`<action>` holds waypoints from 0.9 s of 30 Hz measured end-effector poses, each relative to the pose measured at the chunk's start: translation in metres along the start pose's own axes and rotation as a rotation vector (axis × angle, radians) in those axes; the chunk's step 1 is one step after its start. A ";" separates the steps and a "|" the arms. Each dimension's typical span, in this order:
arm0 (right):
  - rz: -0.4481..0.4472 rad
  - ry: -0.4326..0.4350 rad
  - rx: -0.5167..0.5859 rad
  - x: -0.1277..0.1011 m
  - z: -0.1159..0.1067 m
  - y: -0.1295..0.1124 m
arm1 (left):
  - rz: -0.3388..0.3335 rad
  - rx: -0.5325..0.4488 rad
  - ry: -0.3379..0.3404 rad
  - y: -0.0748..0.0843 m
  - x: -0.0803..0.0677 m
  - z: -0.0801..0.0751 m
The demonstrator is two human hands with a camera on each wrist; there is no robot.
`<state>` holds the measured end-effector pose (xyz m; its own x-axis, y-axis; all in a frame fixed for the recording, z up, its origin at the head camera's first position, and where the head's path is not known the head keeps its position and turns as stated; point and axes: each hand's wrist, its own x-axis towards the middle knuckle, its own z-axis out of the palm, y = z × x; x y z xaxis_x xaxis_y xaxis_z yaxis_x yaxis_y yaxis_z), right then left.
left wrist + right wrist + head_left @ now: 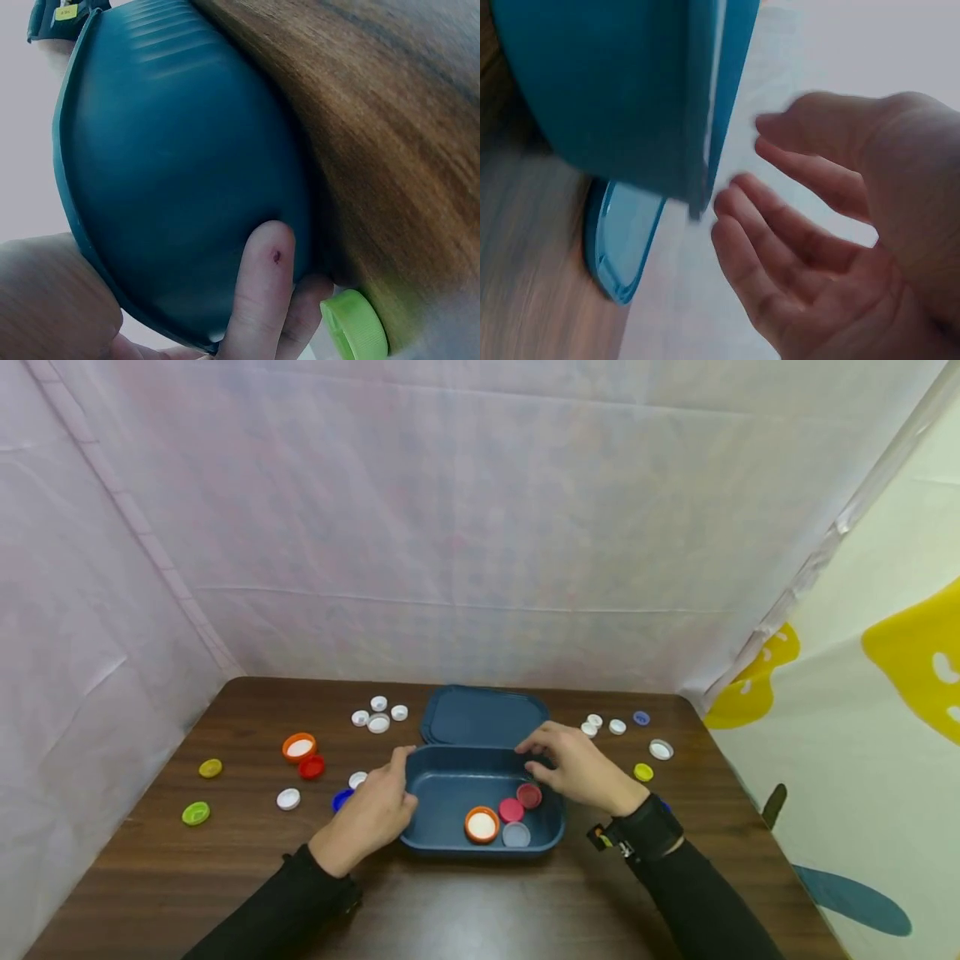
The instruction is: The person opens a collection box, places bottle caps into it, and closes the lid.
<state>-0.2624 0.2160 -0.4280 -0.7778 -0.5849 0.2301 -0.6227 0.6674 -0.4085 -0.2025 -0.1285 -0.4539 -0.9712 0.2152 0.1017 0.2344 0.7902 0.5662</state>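
A dark blue plastic box (442,797) sits on the table with several bottle caps in its right half. Among them are an orange cap with a white inside (482,825), a pink cap (512,811), a dark red cap (528,795) and a greyish translucent cap (516,835). My left hand (378,806) grips the box by its left end, and fingers (262,285) lie along the outer wall in the left wrist view. Over the box's back right corner is my right hand (577,764), its fingers loosely bent and apart, holding nothing.
Behind the box lies its blue lid (483,717). Loose caps are spread on both sides: white ones (378,722), an orange one (299,747), a red one (311,767) and green (196,813) at left; white (661,749) and yellow (642,772) at right. White cloth (450,527) hangs behind the table.
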 end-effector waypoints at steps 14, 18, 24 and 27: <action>0.248 0.207 -0.064 0.004 -0.022 0.092 | -0.026 -0.022 -0.027 0.000 0.001 0.000; 0.353 0.191 -0.079 -0.004 -0.028 0.122 | -0.037 -0.031 -0.046 0.001 0.001 0.000; 0.396 0.212 -0.141 -0.014 -0.035 0.159 | -0.039 -0.044 -0.049 0.001 0.000 0.000; 0.408 0.205 -0.174 -0.015 -0.029 0.197 | -0.037 -0.040 -0.043 0.001 0.000 0.000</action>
<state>-0.3755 0.3697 -0.4864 -0.9513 -0.1681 0.2583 -0.2547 0.9007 -0.3519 -0.2018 -0.1278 -0.4531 -0.9764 0.2110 0.0456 0.1955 0.7745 0.6016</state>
